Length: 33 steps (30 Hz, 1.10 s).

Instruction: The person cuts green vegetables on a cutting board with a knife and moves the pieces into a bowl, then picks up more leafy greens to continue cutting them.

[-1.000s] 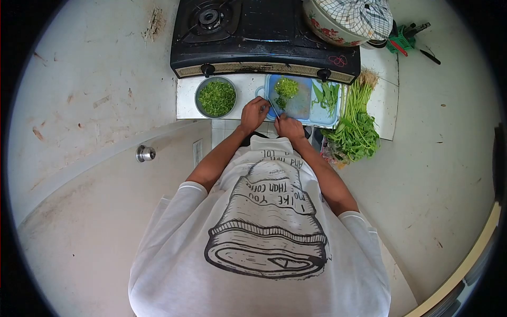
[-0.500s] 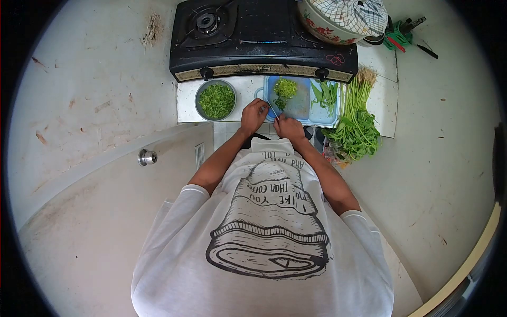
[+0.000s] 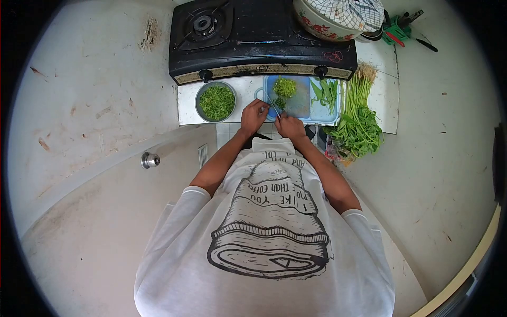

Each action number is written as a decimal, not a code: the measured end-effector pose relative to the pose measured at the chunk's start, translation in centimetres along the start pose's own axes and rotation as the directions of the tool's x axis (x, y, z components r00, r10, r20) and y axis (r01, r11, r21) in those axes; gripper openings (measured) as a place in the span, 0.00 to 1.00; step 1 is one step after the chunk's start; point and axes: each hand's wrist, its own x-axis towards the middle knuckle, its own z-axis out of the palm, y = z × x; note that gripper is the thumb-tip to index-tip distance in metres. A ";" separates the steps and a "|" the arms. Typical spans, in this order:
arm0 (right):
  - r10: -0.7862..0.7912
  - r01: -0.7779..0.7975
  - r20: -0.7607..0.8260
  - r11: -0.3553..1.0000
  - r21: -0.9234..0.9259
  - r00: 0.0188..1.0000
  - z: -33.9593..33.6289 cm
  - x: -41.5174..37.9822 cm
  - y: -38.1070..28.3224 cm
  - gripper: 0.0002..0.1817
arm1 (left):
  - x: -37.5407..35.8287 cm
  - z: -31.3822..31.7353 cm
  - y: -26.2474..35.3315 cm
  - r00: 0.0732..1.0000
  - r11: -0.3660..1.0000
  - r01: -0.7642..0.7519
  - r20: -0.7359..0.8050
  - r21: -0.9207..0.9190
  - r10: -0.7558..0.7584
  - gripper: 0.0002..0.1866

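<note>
My right hand (image 3: 290, 127) is closed on a knife (image 3: 274, 106), whose thin blade points up and left over the blue cutting board (image 3: 299, 107). Facing it at the board's left edge, my left hand (image 3: 254, 115) has its fingers curled and pinched together; what they hold is hidden. Beside the blade lies a small heap of dark green chopped leaves (image 3: 280, 102). Farther back on the board sits a paler pile of chopped stems (image 3: 285, 87). Several long cut leaves (image 3: 325, 95) rest on the light blue tray (image 3: 320, 119) at the right.
A bowl of chopped greens (image 3: 216, 102) stands on the left of the counter. A large bunch of leafy greens (image 3: 360, 119) hangs over the right front edge. Behind are a black gas stove (image 3: 264, 55), a floral pot (image 3: 330, 29) and a green basket (image 3: 397, 33) with utensils.
The knife blade has tilted slightly and its angle differs a little by my left fingertips. Both hands stay in nearly the same place. The whole view has shifted slightly.
</note>
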 end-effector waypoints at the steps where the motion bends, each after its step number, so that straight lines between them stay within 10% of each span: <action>1: -0.007 0.007 0.004 1.000 0.007 1.000 0.0 0.0 0.2 0.24 | 0.0 0.0 0.0 1.000 1.000 0.004 0.001 -0.005 -0.004 0.05; 33: -0.064 0.062 0.044 0.997 0.044 0.997 0.3 1.5 0.3 0.23 | 0.1 -0.6 0.6 0.999 0.999 -0.016 0.040 0.044 0.014 0.04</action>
